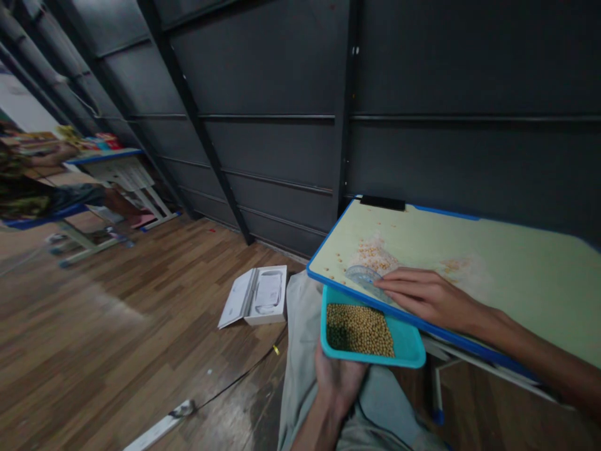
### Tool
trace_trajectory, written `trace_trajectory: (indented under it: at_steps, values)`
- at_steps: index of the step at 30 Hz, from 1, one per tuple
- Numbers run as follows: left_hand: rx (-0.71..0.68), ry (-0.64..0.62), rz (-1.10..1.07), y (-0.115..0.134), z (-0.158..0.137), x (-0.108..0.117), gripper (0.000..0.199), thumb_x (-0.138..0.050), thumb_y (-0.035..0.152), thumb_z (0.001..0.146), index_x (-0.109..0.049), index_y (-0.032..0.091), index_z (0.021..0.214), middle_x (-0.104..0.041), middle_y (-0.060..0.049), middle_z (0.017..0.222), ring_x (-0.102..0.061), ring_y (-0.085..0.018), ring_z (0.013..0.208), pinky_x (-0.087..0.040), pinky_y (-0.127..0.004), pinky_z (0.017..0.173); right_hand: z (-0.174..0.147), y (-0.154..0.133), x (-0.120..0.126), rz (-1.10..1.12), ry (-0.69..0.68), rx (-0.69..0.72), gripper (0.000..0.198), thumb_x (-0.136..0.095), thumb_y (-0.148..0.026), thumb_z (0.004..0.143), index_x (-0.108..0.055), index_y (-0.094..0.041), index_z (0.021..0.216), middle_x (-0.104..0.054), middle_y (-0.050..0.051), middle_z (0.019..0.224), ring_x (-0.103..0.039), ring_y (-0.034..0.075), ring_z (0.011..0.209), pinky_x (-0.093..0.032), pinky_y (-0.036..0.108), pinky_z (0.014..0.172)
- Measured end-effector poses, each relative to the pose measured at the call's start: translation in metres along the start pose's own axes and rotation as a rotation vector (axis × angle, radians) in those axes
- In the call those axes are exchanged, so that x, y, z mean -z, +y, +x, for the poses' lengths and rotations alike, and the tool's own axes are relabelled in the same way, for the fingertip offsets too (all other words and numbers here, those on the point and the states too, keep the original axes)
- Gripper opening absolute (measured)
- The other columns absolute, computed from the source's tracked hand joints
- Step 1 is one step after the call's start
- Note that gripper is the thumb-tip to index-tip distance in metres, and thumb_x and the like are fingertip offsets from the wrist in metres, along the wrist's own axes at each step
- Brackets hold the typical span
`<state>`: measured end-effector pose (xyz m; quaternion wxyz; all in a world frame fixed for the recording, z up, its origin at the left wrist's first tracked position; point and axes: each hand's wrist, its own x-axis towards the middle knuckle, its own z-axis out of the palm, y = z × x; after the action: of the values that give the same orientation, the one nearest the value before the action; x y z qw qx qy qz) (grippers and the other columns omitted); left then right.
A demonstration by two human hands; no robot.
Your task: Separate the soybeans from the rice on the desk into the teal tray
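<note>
My left hand (339,376) holds a turquoise plastic tray (407,347) from below, just under the near edge of the desk. Round tan soybeans (361,329) fill the tray's left and middle part. On the desktop (521,275), my right hand (429,295) pinches a clear plastic protractor (364,275) close to the blue edge above the tray. Past the protractor lies a heap of loose beans mixed with white grains (375,254), with a few single beans scattered around it. A second, thinner patch of white grains (462,269) spreads beyond my right wrist.
A dark panelled wall (277,75) stands behind the desk. On the wooden floor are an open white box (267,294) and a power strip (159,432) with a black cable. At far left, another person (42,181) sits at a similar desk (107,156).
</note>
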<state>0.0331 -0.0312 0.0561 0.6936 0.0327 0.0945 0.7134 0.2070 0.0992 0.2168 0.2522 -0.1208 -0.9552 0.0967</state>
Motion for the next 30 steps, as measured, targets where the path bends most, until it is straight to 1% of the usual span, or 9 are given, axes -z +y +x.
trace_trajectory:
  at_steps: [5,9,11,14,17,20,22,25,30]
  values:
    - [0.030,-0.028,-0.085,-0.002,0.000,0.008,0.047,-0.043,0.044,0.101,-0.066,0.021,0.134,-0.066,-0.012,0.141,-0.055,-0.035,0.136,-0.031,-0.061,0.121,0.004,0.000,-0.001,-0.008,-0.033,-0.014,0.030,-0.056,-0.022,0.102,-0.073,-0.022,0.127,-0.075,0.009,0.123,-0.072,0.023,0.111,-0.061,0.039,0.097]
    - [0.050,-0.053,-0.115,0.001,-0.002,0.002,0.048,-0.042,0.044,0.102,-0.066,0.017,0.134,-0.067,-0.013,0.140,-0.053,-0.034,0.138,-0.031,-0.059,0.122,0.008,0.004,-0.003,0.003,-0.040,-0.006,0.031,-0.057,-0.022,0.102,-0.073,-0.024,0.128,-0.075,0.008,0.123,-0.073,0.023,0.111,-0.062,0.041,0.098]
    - [0.059,-0.069,-0.109,0.002,-0.004,-0.003,0.047,-0.041,0.042,0.103,-0.065,0.018,0.135,-0.065,-0.012,0.143,-0.051,-0.034,0.140,-0.031,-0.057,0.122,0.012,0.005,-0.004,0.019,-0.030,-0.002,0.031,-0.058,-0.022,0.101,-0.073,-0.026,0.129,-0.075,0.007,0.123,-0.073,0.023,0.109,-0.062,0.042,0.097]
    - [0.050,-0.075,-0.107,0.005,-0.006,-0.004,0.046,-0.042,0.042,0.102,-0.064,0.020,0.136,-0.067,-0.012,0.141,-0.050,-0.034,0.141,-0.031,-0.057,0.122,0.019,0.006,-0.005,0.048,-0.009,-0.016,0.031,-0.059,-0.023,0.101,-0.073,-0.027,0.128,-0.076,0.007,0.121,-0.073,0.023,0.108,-0.062,0.042,0.096]
    - [0.045,-0.047,-0.132,0.008,-0.005,0.003,0.046,-0.043,0.042,0.102,-0.063,0.020,0.137,-0.066,-0.012,0.140,-0.052,-0.034,0.140,-0.030,-0.059,0.122,0.028,0.006,-0.009,0.070,-0.004,-0.030,0.031,-0.058,-0.022,0.101,-0.073,-0.026,0.128,-0.076,0.007,0.119,-0.073,0.022,0.108,-0.062,0.041,0.096]
    - [0.020,-0.027,-0.141,0.013,-0.002,0.008,0.043,-0.044,0.041,0.101,-0.064,0.023,0.135,-0.065,-0.010,0.143,-0.052,-0.034,0.140,-0.032,-0.060,0.120,0.039,0.008,-0.016,0.080,0.007,-0.025,0.032,-0.059,-0.021,0.100,-0.073,-0.028,0.129,-0.077,0.006,0.119,-0.073,0.023,0.109,-0.061,0.043,0.098]
    - [-0.001,-0.007,-0.136,0.016,-0.002,0.007,0.041,-0.045,0.039,0.101,-0.065,0.024,0.135,-0.065,-0.009,0.143,-0.051,-0.034,0.140,-0.034,-0.062,0.119,0.047,0.009,-0.021,0.069,0.023,-0.021,0.032,-0.059,-0.020,0.100,-0.073,-0.028,0.128,-0.078,0.006,0.118,-0.073,0.023,0.109,-0.059,0.045,0.100]
    - [-0.016,0.025,-0.134,0.019,-0.003,0.003,0.039,-0.047,0.036,0.100,-0.066,0.025,0.133,-0.065,-0.009,0.143,-0.051,-0.034,0.140,-0.037,-0.062,0.117,0.055,0.004,-0.026,0.070,0.020,-0.010,0.030,-0.059,-0.020,0.100,-0.074,-0.027,0.125,-0.078,0.006,0.117,-0.074,0.022,0.107,-0.060,0.044,0.099]
    - [-0.019,0.049,-0.125,0.020,-0.003,-0.002,0.038,-0.048,0.035,0.100,-0.067,0.024,0.131,-0.068,-0.009,0.139,-0.053,-0.035,0.137,-0.041,-0.063,0.114,0.055,-0.011,-0.025,0.103,0.040,0.016,0.027,-0.058,-0.019,0.100,-0.076,-0.022,0.120,-0.080,0.007,0.110,-0.076,0.020,0.099,-0.062,0.038,0.091]
